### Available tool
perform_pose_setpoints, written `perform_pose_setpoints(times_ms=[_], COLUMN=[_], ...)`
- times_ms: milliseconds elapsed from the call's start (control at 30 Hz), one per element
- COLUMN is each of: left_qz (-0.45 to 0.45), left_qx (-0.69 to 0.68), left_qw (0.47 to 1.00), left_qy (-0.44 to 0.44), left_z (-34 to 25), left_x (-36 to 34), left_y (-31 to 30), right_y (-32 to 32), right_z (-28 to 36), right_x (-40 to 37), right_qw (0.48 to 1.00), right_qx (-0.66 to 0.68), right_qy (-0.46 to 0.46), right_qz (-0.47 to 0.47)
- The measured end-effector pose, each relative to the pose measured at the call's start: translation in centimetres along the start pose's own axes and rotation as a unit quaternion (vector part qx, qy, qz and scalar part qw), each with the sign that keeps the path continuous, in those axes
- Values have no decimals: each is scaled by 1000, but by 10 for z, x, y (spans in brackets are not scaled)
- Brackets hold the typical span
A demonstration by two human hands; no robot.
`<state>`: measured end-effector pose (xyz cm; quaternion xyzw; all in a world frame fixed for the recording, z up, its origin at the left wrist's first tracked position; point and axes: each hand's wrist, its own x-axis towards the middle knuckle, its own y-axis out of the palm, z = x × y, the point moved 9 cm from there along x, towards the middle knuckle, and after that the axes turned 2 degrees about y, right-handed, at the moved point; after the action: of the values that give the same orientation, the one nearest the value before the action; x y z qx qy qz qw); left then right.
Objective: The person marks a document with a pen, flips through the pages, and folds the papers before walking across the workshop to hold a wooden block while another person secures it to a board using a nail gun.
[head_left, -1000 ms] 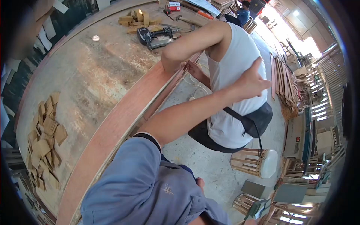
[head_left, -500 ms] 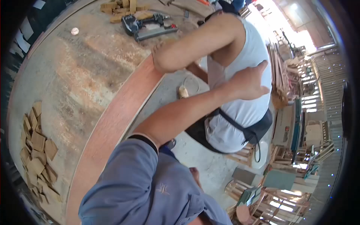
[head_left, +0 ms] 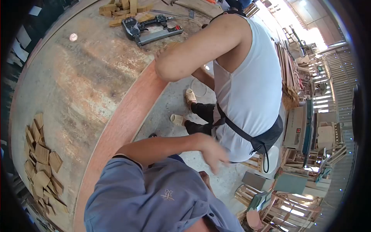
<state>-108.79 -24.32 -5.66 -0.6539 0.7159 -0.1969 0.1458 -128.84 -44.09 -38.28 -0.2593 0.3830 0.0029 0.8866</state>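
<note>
My left hand (head_left: 213, 154) hangs in the air in front of my blue-grey shirt, beside the lower back of a person in a white sleeveless top (head_left: 257, 89). It is smeared by motion, but its fingers look apart and I see nothing in them. Past the front of my shirt, a small part of my right hand (head_left: 205, 179) shows; its fingers are mostly hidden. The other person's forearm leans on the reddish wooden edge (head_left: 123, 120) of the large worktable, and a black waist bag (head_left: 266, 133) sits at their back.
On the worktable (head_left: 77, 89) lie a nail gun (head_left: 150, 31), a heap of small wood blocks (head_left: 125, 8) and another pile of wood pieces (head_left: 42, 166). Wooden frames (head_left: 295, 208) and stacked boards (head_left: 286, 73) stand to the right. The other person's slippers (head_left: 178, 120) are on the floor.
My left hand has dropped from the other person's back, moving down and left towards my body. The view has shifted slightly, showing more of the other person's legs and feet.
</note>
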Motion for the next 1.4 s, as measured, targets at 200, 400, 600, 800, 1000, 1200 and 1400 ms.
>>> perform_pose_setpoints(times_ms=[200,400,600,800,1000,1200,1400], left_qz=[-210,-191,-346,-297,-469,-359,-354], left_qx=[-74,-202,-221,-191,-201,-208,-228], left_qw=[831,740,683,741,694,719,652], left_qy=[-509,-612,-604,-571,-508,-557,-630], left_z=[242,309,324,323,305,307,303], left_x=[-146,-238,-246,-222,-213,-228,-267], left_y=[158,335,356,303,250,285,326], right_y=[-8,-5,-6,-4,-3,-6,-7], right_z=[-12,-27,40,47,52,53,59], right_x=[-7,4,-7,-8,-3,-1,-4], right_qw=[999,1000,994,997,998,996,997], right_qx=[-26,-9,84,43,61,75,50], right_qy=[30,26,60,56,-11,37,42], right_qz=[-11,-2,-21,-9,3,-8,-32])
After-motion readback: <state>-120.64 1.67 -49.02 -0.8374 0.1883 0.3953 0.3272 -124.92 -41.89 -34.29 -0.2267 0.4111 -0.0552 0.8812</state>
